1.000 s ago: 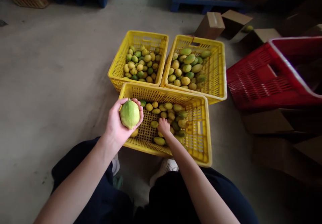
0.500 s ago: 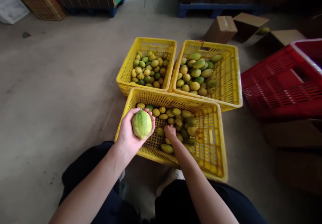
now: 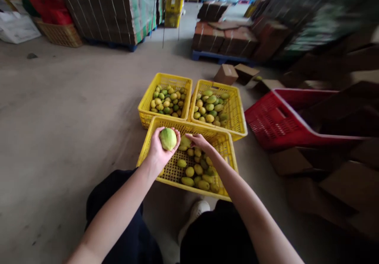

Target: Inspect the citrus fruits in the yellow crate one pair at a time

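A large green-yellow lemon (image 3: 167,139) rests in my left hand (image 3: 160,149), its fingers curled round the sides. The hand is above the left part of the near yellow crate (image 3: 231,149). My right hand (image 3: 197,140) is over the same crate, thumb and fingers closed on another yellow-green lemon (image 3: 184,142), slightly blurred. Below it, more lemons (image 3: 198,170) lie on the crate's perforated floor, mostly towards the right. Part of this pile is hidden behind my right forearm.
Two more yellow crates adjoin the near one: the far-left crate (image 3: 142,112) holds small lemons, the far-right crate (image 3: 241,125) bigger ones. A red crate (image 3: 266,117) and cardboard boxes (image 3: 296,163) stand to the right. Stacked pallets (image 3: 103,11) stand farther back.
My right hand has come up from the pile with a lemon, towards my left hand. My left hand still holds its lemon. The view has tilted up, showing more of the background.
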`<state>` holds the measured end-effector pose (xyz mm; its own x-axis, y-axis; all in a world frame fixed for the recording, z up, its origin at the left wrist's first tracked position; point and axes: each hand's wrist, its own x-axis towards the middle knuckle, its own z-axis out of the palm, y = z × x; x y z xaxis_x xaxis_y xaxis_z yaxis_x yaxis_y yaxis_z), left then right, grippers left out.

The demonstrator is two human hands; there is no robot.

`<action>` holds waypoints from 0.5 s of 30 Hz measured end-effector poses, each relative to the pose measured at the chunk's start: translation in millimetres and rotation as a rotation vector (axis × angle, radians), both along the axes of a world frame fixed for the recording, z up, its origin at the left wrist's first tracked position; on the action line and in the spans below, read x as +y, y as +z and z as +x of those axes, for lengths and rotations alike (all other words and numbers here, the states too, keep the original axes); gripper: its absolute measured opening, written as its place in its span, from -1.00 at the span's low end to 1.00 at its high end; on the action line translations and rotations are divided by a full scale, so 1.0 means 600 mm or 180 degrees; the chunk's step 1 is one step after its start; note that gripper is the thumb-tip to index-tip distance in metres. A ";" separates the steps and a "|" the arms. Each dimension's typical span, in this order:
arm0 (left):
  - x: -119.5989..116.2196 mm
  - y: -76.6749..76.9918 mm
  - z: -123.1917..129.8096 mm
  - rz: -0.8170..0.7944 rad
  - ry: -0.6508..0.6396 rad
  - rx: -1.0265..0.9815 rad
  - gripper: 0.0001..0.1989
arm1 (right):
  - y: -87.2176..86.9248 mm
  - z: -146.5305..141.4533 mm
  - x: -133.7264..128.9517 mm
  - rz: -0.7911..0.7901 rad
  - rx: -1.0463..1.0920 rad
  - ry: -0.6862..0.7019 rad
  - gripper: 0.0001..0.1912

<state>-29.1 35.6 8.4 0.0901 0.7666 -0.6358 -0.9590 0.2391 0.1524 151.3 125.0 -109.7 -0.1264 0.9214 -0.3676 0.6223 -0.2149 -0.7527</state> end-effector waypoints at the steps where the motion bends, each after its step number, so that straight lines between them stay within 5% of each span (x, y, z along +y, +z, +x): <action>1: 0.000 0.001 -0.001 0.0009 0.0050 0.0045 -0.93 | 0.046 0.005 -0.003 -0.0030 0.0254 0.0109 -0.67; 4: -0.001 0.004 -0.002 0.0069 0.0045 0.0039 -0.91 | 0.175 0.027 -0.042 0.0314 0.0950 0.0094 -0.72; 7: -0.004 0.008 0.005 0.0296 -0.0037 -0.0184 -0.89 | 0.241 0.037 -0.111 0.0963 0.1468 -0.0133 -0.74; 9: -0.005 0.009 0.013 0.0480 -0.0141 -0.0294 -0.88 | 0.241 0.025 -0.155 0.1150 0.2102 -0.0047 -0.61; 12: -0.004 0.012 0.027 0.0592 -0.0326 -0.0137 -0.85 | 0.205 -0.011 -0.198 0.0772 0.2922 0.0134 -0.35; 15: -0.002 0.016 0.037 0.0887 -0.0131 0.0360 -0.84 | 0.175 -0.034 -0.208 0.0593 0.3194 -0.0014 -0.37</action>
<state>-6.8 34.6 18.1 0.0653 0.9101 -0.4093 -0.9226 0.2113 0.3227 130.9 0.0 -4.9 -0.2938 0.9543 0.0553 -0.3145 -0.0419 -0.9483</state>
